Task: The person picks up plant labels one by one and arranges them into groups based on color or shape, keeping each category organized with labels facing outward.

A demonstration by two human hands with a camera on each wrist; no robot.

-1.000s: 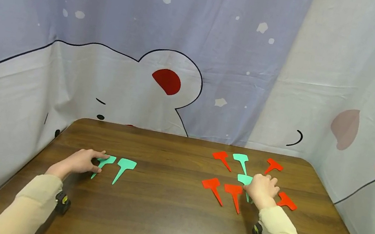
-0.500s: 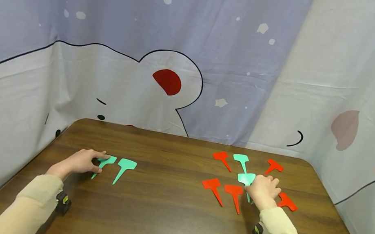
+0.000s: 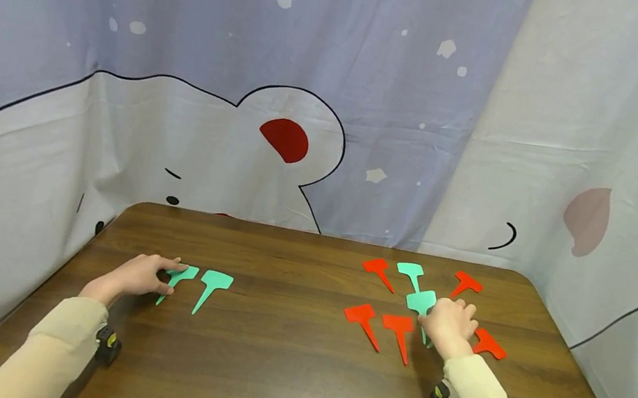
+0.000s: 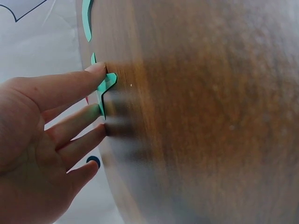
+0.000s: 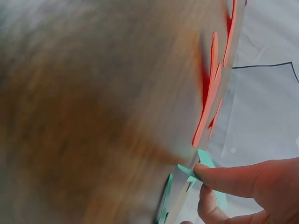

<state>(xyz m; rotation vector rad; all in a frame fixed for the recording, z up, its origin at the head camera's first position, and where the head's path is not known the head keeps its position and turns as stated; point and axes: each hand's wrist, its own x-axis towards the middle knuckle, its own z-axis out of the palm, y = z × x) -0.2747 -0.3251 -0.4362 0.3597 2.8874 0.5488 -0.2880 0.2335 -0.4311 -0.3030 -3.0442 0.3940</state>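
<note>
My right hand (image 3: 446,324) pinches a mint-green T-shaped plant label (image 3: 421,301) between thumb and index finger. In the right wrist view that green label (image 5: 205,158) is tilted, with a second green label (image 5: 164,200) nearby, mostly hidden by the hand in the head view. My left hand (image 3: 137,278) rests at the left of the table with thumb and index apart, around a green label (image 3: 189,272) lying under the fingertips. In the left wrist view the thumb tip (image 4: 99,68) is right at this label's edge, fingers fairly straight. Another green label (image 3: 215,278) lies just right of it.
Several red plant labels lie around the right hand, among them one red label (image 3: 360,314) at left and another (image 3: 490,344) at right. A green label (image 3: 410,269) lies behind. The wooden table (image 3: 264,373) ends at a printed curtain (image 3: 374,95).
The head of the green label in the right hand has risen and tipped slightly away, overlapping the one behind. The left hand has stayed still.
</note>
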